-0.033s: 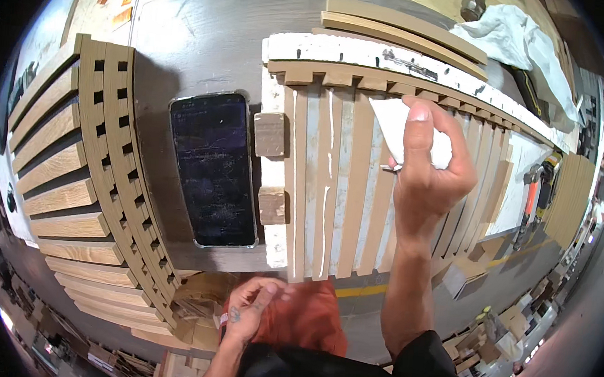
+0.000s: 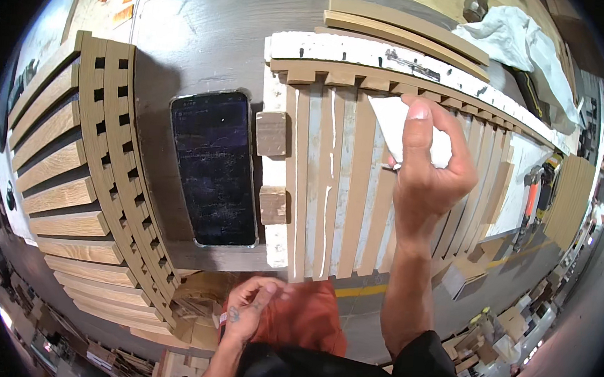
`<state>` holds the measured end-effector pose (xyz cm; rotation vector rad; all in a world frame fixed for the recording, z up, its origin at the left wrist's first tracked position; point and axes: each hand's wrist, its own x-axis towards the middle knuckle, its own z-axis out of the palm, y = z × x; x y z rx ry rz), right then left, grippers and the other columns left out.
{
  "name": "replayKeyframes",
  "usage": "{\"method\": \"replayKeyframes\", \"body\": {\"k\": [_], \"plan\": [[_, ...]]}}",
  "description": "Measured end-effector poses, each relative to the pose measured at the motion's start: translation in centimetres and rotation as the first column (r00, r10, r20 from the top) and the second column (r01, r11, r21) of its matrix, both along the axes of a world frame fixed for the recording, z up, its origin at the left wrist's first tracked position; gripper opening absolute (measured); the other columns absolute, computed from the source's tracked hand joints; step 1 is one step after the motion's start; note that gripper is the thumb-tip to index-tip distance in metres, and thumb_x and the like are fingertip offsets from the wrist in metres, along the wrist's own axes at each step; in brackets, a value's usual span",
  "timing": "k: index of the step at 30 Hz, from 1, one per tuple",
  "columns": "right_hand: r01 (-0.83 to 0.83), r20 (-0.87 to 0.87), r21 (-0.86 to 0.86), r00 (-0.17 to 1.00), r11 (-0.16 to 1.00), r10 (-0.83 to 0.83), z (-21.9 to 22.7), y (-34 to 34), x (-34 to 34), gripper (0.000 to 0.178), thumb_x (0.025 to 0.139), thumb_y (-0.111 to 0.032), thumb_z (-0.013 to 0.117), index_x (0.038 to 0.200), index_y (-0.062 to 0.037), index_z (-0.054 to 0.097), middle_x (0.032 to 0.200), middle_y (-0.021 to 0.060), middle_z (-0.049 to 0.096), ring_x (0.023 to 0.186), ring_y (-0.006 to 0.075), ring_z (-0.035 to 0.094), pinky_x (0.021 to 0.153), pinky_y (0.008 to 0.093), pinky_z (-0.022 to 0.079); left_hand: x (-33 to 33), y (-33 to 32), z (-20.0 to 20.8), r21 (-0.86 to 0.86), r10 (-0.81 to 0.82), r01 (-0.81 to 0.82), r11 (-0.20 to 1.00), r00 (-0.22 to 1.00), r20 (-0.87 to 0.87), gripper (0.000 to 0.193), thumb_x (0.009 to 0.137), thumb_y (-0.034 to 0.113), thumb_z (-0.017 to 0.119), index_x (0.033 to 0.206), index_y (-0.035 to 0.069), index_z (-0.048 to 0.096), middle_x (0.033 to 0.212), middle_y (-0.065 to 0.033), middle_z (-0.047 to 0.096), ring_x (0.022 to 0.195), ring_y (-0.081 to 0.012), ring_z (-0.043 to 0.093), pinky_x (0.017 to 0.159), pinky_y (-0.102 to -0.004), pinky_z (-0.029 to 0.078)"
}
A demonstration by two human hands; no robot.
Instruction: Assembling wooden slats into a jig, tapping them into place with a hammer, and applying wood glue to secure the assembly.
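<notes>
My right hand (image 2: 430, 152) grips a white cone-shaped glue bag (image 2: 389, 128), its fingers wrapped around it. The bag's pointed corner is near a notched wooden rail (image 2: 342, 69), above a row of parallel brown slats (image 2: 355, 213). White glue beads (image 2: 333, 124) run lengthwise down the two slats at the left end. Whether the bag touches a slat I cannot tell. Low in front of my red shorts (image 2: 307, 322), my left hand (image 2: 252, 304) holds nothing, its fingers loosely bent and apart.
A dark-screened phone (image 2: 211, 168) lies left of the white frame (image 2: 277, 250), whose left side carries two wooden blocks (image 2: 271, 134). Farther left stands a slatted, notched wooden assembly (image 2: 71, 190). Loose strips (image 2: 404, 34) and a white cloth (image 2: 512, 38) lie at the back; tools (image 2: 533, 194) sit at right.
</notes>
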<state>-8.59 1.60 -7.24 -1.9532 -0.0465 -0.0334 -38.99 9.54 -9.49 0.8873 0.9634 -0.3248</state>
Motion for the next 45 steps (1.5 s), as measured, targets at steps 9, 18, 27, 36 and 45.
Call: {"method": "replayKeyframes", "body": {"k": [9,18,27,36,45], "plan": [[-0.017,0.172,-0.092,0.985,0.996,0.033,-1.3,0.2,-0.1,0.008,0.086,-0.007,0.068,0.089,0.001,0.07,0.074,0.0063,0.066,0.069,0.0142,0.06,0.065,0.0258,0.048,0.2,-0.5,0.4,-0.047,0.054,-0.055,0.997,0.998,-0.02,0.023,0.096,0.021,0.064,0.099,-0.002,0.068,0.097,-0.0152,0.072,0.092,-0.0222,0.068,0.084,-0.037,0.055],[0.015,0.191,-0.207,0.981,0.978,0.026,-0.5,-0.7,-1.3,0.006,0.083,-0.006,0.069,0.085,-0.0009,0.07,0.073,0.0078,0.066,0.064,0.0158,0.06,0.06,0.0261,0.046,-0.2,-0.6,0.4,-0.07,0.068,-0.067,0.995,0.998,0.005,0.02,0.098,0.015,0.06,0.101,-0.003,0.067,0.1,-0.0124,0.071,0.092,-0.0178,0.066,0.089,-0.0328,0.052],[-0.116,0.253,-0.2,0.953,0.973,0.165,-0.6,-3.3,-4.6,0.005,0.084,-0.006,0.07,0.088,-0.0028,0.067,0.074,0.0092,0.066,0.063,0.015,0.061,0.058,0.0257,0.047,-0.2,-1.2,0.5,-0.076,0.036,-0.035,0.996,0.999,0.016,0.019,0.098,0.014,0.06,0.102,-0.004,0.067,0.103,-0.0138,0.071,0.093,-0.018,0.066,0.09,-0.0325,0.051],[-0.193,0.137,-0.315,0.96,0.929,0.246,1.3,-6.2,-9.8,0.008,0.08,-0.001,0.069,0.088,-0.0002,0.067,0.078,0.0109,0.067,0.066,0.0189,0.064,0.059,0.027,0.049,-1.0,-2.0,0.3,-0.099,0.039,-0.038,0.994,0.999,0.009,0.017,0.098,0.011,0.058,0.102,-0.003,0.067,0.104,-0.0127,0.071,0.093,-0.0168,0.066,0.09,-0.0307,0.051],[-0.273,-0.02,-0.329,0.959,0.904,0.283,2.4,-8.6,-14.1,0.009,0.081,-0.004,0.07,0.09,-0.0024,0.068,0.08,0.011,0.068,0.068,0.0225,0.067,0.061,0.0295,0.051,-0.7,-2.3,0.8,-0.124,0.034,-0.033,0.992,0.999,0.008,0.018,0.098,0.012,0.06,0.103,-0.003,0.066,0.104,-0.013,0.071,0.094,-0.0178,0.066,0.09,-0.0308,0.051]]}}
